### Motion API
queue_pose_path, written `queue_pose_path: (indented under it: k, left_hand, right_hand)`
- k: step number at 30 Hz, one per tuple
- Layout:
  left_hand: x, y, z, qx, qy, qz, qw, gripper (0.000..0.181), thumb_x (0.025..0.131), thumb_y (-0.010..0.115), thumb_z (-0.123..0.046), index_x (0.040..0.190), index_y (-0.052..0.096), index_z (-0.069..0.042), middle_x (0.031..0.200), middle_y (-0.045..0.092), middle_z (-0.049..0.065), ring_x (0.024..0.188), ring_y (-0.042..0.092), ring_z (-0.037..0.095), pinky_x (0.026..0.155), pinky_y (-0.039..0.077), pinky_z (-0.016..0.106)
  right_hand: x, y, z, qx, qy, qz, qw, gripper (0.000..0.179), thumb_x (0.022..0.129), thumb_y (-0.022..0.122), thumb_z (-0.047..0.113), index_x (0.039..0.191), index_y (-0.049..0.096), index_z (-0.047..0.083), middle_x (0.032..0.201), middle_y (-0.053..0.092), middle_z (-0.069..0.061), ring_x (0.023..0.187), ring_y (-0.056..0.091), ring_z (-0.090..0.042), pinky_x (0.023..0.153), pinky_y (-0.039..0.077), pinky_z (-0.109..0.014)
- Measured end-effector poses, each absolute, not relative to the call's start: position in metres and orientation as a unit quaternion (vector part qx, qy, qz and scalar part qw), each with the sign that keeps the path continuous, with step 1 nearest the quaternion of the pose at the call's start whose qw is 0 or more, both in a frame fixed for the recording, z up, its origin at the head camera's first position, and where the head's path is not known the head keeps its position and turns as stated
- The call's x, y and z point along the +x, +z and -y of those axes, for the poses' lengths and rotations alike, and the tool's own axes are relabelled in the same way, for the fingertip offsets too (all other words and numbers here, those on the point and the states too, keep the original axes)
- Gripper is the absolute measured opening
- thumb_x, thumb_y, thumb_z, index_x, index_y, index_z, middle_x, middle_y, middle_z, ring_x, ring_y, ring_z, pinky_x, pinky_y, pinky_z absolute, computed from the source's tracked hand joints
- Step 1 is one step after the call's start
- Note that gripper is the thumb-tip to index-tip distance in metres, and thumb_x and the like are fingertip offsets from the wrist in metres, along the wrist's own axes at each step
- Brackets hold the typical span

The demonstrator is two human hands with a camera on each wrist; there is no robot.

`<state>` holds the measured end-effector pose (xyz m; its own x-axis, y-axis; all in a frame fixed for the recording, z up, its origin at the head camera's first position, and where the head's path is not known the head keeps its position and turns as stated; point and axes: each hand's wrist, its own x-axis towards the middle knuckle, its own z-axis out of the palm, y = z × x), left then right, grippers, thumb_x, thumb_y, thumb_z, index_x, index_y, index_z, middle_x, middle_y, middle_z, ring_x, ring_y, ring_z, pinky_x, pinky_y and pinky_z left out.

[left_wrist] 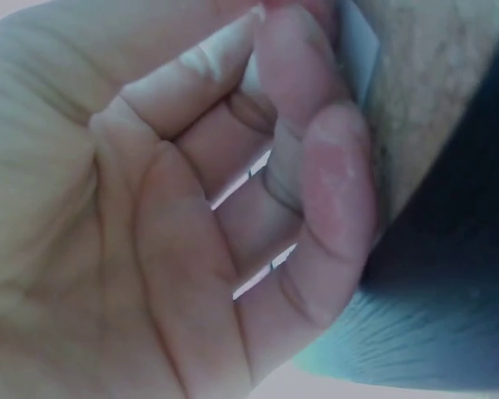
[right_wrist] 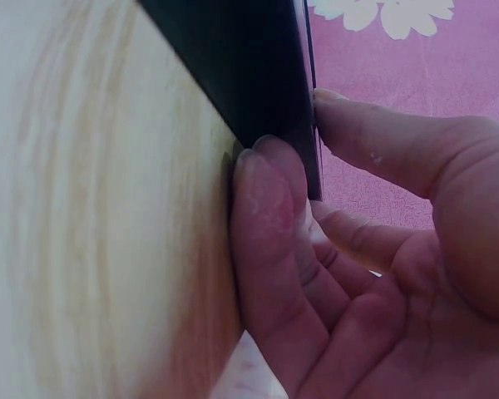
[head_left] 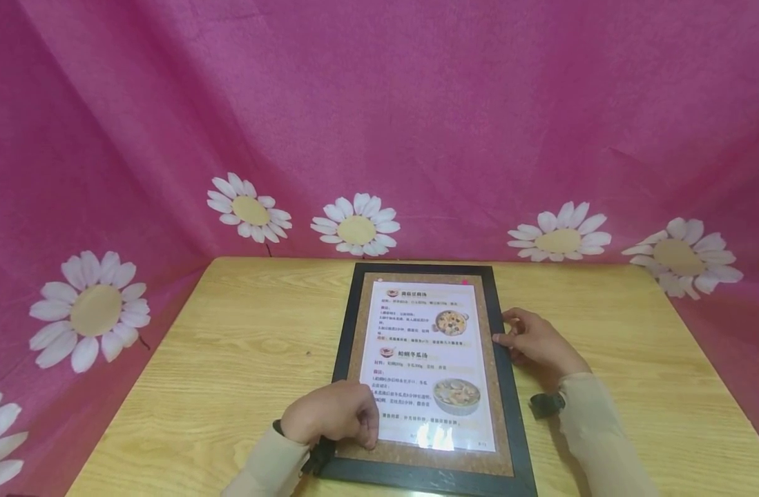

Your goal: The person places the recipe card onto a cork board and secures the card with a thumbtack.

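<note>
A black-framed cork board (head_left: 367, 276) lies on the table, bearing a printed recipe sheet (head_left: 410, 324) with Chinese text and pictures of soup. At the sheet's lower-left corner, my left hand (head_left: 335, 413) rests with bent fingers. In the left wrist view its fingertips (left_wrist: 337, 179) are against the cork near the paper's white corner; whatever lies between thumb and forefinger is hidden. My right hand (head_left: 537, 338) grips the frame's right edge. The right wrist view shows the thumb on one face of the frame (right_wrist: 241, 66) and fingers at its side and underneath.
Two small pins, one white (head_left: 380, 280) and one pink (head_left: 465, 281), sit at the sheet's top corners. The wooden table (head_left: 230, 345) extends on both sides of the board. Behind it hangs a pink cloth (head_left: 379, 124) with white daisies. Dark straps circle both wrists.
</note>
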<state>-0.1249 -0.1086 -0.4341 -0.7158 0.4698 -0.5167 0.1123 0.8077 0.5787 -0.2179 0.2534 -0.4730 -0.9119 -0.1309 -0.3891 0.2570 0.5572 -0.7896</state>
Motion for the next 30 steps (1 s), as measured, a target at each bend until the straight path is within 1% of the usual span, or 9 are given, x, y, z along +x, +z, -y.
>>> queue_pose_path:
  k: [8, 19, 30]
  left_hand:
    - [-0.128, -0.438, 0.112, 0.196, 0.268, -0.876, 0.349, 0.015, 0.073, 0.080, -0.012, 0.064, 0.070, -0.018, 0.059, 0.060, -0.006, 0.056, 0.049, 0.010, 0.053, 0.040, 0.025]
    - [-0.135, -0.438, 0.116, 0.215, 0.284, -0.860, 0.367, 0.012, 0.074, 0.080, -0.014, 0.067, 0.072, -0.018, 0.061, 0.064, -0.007, 0.057, 0.050, 0.008, 0.054, 0.039, 0.023]
    - [-0.132, -0.438, 0.113, 0.212, 0.274, -0.868, 0.356, 0.012, 0.072, 0.081, -0.012, 0.066, 0.072, -0.018, 0.060, 0.065, -0.007, 0.057, 0.050, 0.008, 0.054, 0.039, 0.023]
  right_hand:
    - [-0.216, -0.472, -0.252, 0.051, -0.473, -0.854, 0.212, 0.067, 0.088, 0.070, 0.035, 0.141, 0.039, 0.007, 0.101, 0.054, -0.012, 0.084, 0.056, -0.023, 0.072, 0.050, -0.030]
    - [-0.217, -0.472, -0.253, 0.045, -0.472, -0.857, 0.203, 0.066, 0.088, 0.070, 0.034, 0.140, 0.040, 0.007, 0.098, 0.053, -0.011, 0.083, 0.056, -0.023, 0.072, 0.051, -0.030]
    - [-0.216, -0.471, -0.253, 0.048, -0.472, -0.856, 0.206, 0.066, 0.088, 0.070, 0.035, 0.140, 0.040, 0.007, 0.100, 0.054, -0.012, 0.084, 0.056, -0.023, 0.072, 0.050, -0.030]
